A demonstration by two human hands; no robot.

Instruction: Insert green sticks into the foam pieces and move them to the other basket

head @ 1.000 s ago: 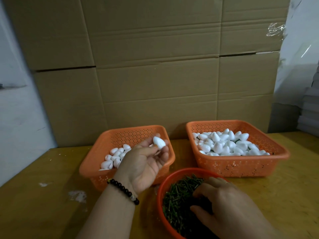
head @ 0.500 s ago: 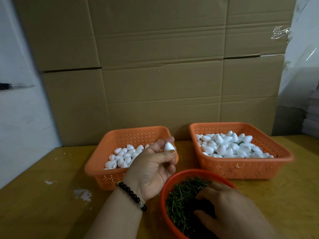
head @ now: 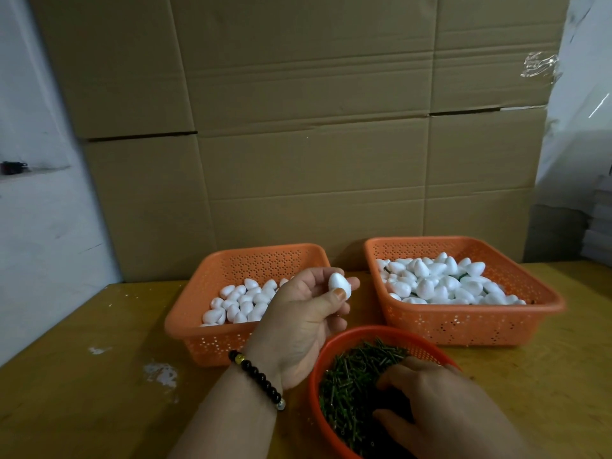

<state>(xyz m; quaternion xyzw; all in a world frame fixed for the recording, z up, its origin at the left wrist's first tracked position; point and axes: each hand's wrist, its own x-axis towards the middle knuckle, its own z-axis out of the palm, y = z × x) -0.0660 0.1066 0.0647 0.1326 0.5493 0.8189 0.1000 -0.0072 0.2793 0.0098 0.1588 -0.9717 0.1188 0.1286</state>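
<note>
Currently, items on yellow counter (head: 82, 376):

1. Left hand (head: 299, 321), raised above near edge of left basket (head: 185, 321). Thumb + fingers (head: 353, 282) pinching one white foam piece (head: 339, 284); piece sits at fingertips, egg-shaped, thumb pressed on its lower side, other fingers curled behind it. No stick seen in it. Black bead bracelet (head: 260, 379) on wrist, w/ one yellow bead and one silver bead.

2. Right hand (head: 440, 405), low in frame, reaching down into round red bowl (head: 318, 369). Fingers (head: 390, 376) bent, tips buried in pile of green sticks (head: 354, 372); cannot tell whether they hold a stick, tips hidden by pile + shadow.

3. Left basket: orange, perforated walls, approx. half of floor covered w/ plain white foam pieces (head: 238, 301), heaped toward near side. Partly hidden behind left hand.

4. Right basket (head: 463, 323): orange, same type, well filled w/ foam pieces (head: 437, 281); bits of dark green show between several of them. Stands apart from left basket, gap of bare counter between.

5. Red bowl: nearest the person, in front of gap between the two baskets, just below left hand. Short dark-green sticks lie jumbled inside.

6. Backdrop: stacked cardboard boxes (head: 298, 127) directly behind baskets; white wall (head: 39, 210) at left; white paint marks (head: 160, 374) on counter near left basket.
</note>
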